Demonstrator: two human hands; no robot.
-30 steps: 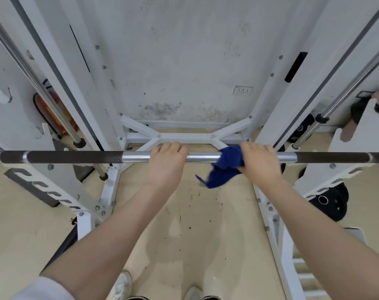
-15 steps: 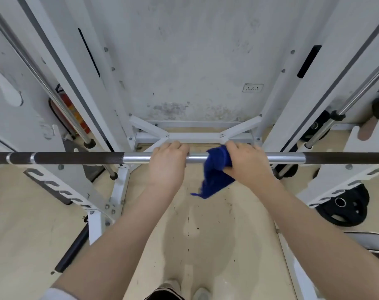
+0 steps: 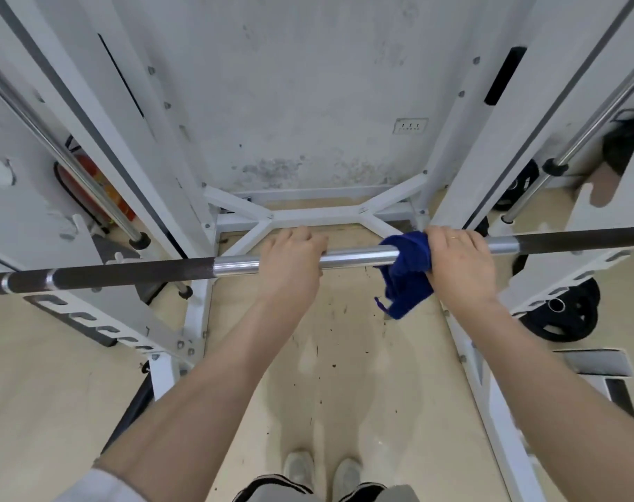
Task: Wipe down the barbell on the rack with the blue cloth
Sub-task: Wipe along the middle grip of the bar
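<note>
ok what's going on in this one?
A person is wiping a barbell that sits across a white rack. The right hand grips a blue cloth wrapped over the bar's shiny middle section, with part of the cloth hanging below. The left hand grips the bare bar beside it, apparently steadying it.

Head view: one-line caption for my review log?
Left hand grips the barbell while right hand holds blue cloth around its chrome centre.
</note>
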